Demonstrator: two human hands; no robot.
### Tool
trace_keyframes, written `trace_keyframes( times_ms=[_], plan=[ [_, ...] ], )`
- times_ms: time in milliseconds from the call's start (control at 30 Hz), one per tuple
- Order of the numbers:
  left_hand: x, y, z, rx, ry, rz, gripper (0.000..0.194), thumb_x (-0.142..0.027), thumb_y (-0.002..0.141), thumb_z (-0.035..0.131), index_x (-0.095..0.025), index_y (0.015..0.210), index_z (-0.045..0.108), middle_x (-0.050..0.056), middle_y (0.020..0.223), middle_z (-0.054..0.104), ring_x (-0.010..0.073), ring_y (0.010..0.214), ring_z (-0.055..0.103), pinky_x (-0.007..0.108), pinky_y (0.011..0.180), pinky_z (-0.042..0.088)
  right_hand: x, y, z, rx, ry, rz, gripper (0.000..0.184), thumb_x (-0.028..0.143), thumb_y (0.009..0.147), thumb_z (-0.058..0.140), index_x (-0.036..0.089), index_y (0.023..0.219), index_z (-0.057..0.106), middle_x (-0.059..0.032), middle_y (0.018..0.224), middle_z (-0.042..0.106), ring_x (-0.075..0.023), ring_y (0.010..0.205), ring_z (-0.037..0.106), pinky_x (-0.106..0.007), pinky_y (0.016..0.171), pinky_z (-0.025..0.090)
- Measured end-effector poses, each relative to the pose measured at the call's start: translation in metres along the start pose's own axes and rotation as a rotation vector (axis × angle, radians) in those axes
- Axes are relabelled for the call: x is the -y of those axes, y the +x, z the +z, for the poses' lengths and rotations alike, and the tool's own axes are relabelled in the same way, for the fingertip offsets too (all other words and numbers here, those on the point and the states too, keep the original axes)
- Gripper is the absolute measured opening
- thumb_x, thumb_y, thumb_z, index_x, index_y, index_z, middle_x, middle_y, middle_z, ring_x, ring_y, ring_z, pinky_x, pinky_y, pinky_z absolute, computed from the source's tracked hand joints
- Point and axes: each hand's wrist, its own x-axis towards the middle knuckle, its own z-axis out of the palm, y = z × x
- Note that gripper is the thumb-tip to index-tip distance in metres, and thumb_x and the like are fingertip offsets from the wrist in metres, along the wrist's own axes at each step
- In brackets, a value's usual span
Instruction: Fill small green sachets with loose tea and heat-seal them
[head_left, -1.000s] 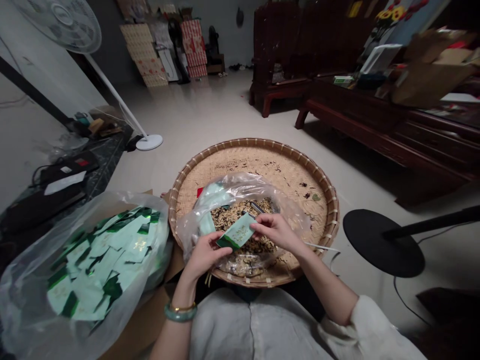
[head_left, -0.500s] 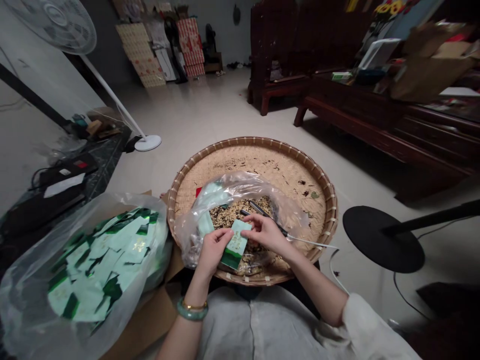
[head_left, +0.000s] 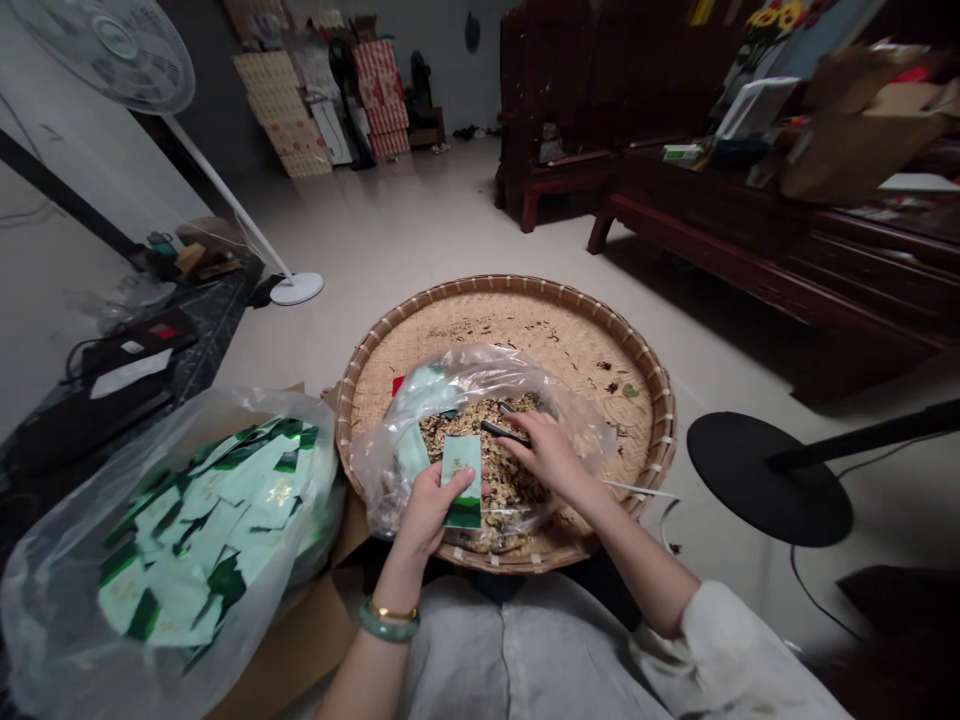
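The left hand (head_left: 426, 510) is holding a small green packet (head_left: 460, 455) over the near part of a round woven tray (head_left: 510, 283), in front of a loose seed-like mix (head_left: 521, 490) in a clear plastic bag (head_left: 517, 368). The packet's long axis is running away from the person, almost straight, with one short end pointing toward the tray's far side and the other toward the person's lap. Its broad printed face is turning up to the camera.

The packet is showing pale mint over its far part, a wavy band of brighter green below, and dark green at the near end; small gold-brown print is lying mid-face, partly under the thumb. Whether it is holding anything inside, I cannot tell.

The left fingers are closing on it, thumb across the front, fingertips showing past the right edge. The right fingers are bending loosely over a black-handled tool (head_left: 502, 433) lying above the mix; whether they are gripping it, I cannot tell. More green packets (head_left: 210, 520) are filling a cloudy bag (head_left: 45, 590) at the left.
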Motion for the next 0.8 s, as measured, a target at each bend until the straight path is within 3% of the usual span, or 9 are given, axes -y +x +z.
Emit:
trace_keyframes(
  times_ms=[100, 200, 333, 533, 633, 800],
  plan=[
    [0.000, 0.000, -0.002, 0.006, -0.064, -0.017, 0.048, -0.036, 0.058, 0.082, -0.012, 0.094, 0.061, 0.010, 0.090, 0.073, 0.0199, 0.067, 0.070, 0.027, 0.056, 0.055, -0.009, 0.000, -0.002, 0.084, -0.399, 0.028, 0.053, 0.021, 0.078, 0.063, 0.011, 0.128, 0.050, -0.0196, 0.119, 0.056, -0.0326, 0.108, 0.051, -0.045, 0.093, 0.040],
    [-0.001, -0.003, -0.002, 0.033, -0.075, -0.013, 0.050, -0.031, 0.055, 0.084, -0.011, 0.095, 0.061, 0.011, 0.094, 0.073, 0.0201, 0.069, 0.070, 0.026, 0.058, 0.055, -0.015, 0.002, 0.002, 0.179, -0.477, 0.075, 0.061, 0.014, 0.076, 0.060, 0.007, 0.134, 0.043, -0.0217, 0.119, 0.054, -0.0322, 0.108, 0.051, -0.042, 0.091, 0.041],
    [-0.003, -0.004, -0.001, 0.023, -0.032, 0.005, 0.050, -0.028, 0.052, 0.085, -0.009, 0.092, 0.063, 0.012, 0.091, 0.073, 0.0200, 0.068, 0.070, 0.026, 0.061, 0.054, -0.021, 0.009, -0.003, 0.222, -0.217, 0.144, 0.060, 0.023, 0.076, 0.064, 0.008, 0.131, 0.047, -0.0186, 0.117, 0.055, -0.0286, 0.107, 0.054, -0.038, 0.091, 0.042],
    [-0.005, -0.002, -0.005, 0.012, 0.050, 0.001, 0.049, -0.030, 0.050, 0.086, -0.009, 0.089, 0.065, 0.011, 0.083, 0.073, 0.0195, 0.065, 0.069, 0.027, 0.061, 0.054, -0.010, 0.007, -0.034, 0.344, 0.335, 0.137, 0.053, 0.044, 0.085, 0.057, 0.018, 0.131, 0.052, -0.0099, 0.126, 0.059, -0.0251, 0.112, 0.056, -0.040, 0.097, 0.043],
    [-0.005, -0.002, -0.004, 0.035, 0.102, -0.002, 0.046, -0.030, 0.050, 0.085, -0.009, 0.086, 0.065, 0.007, 0.074, 0.072, 0.0192, 0.062, 0.068, 0.027, 0.058, 0.053, 0.006, 0.003, -0.042, 0.477, 0.415, 0.029, 0.048, 0.046, 0.085, 0.057, 0.020, 0.125, 0.058, -0.0061, 0.124, 0.062, -0.0249, 0.113, 0.057, -0.040, 0.100, 0.041],
    [-0.005, -0.004, -0.001, 0.079, 0.192, -0.004, 0.042, -0.028, 0.049, 0.086, -0.011, 0.082, 0.065, 0.005, 0.069, 0.071, 0.0188, 0.060, 0.068, 0.026, 0.056, 0.052, 0.021, 0.003, -0.039, 0.515, 0.414, -0.041, 0.040, 0.039, 0.082, 0.062, 0.022, 0.119, 0.064, -0.0044, 0.113, 0.069, -0.0256, 0.103, 0.063, -0.042, 0.094, 0.046]
  ],
)
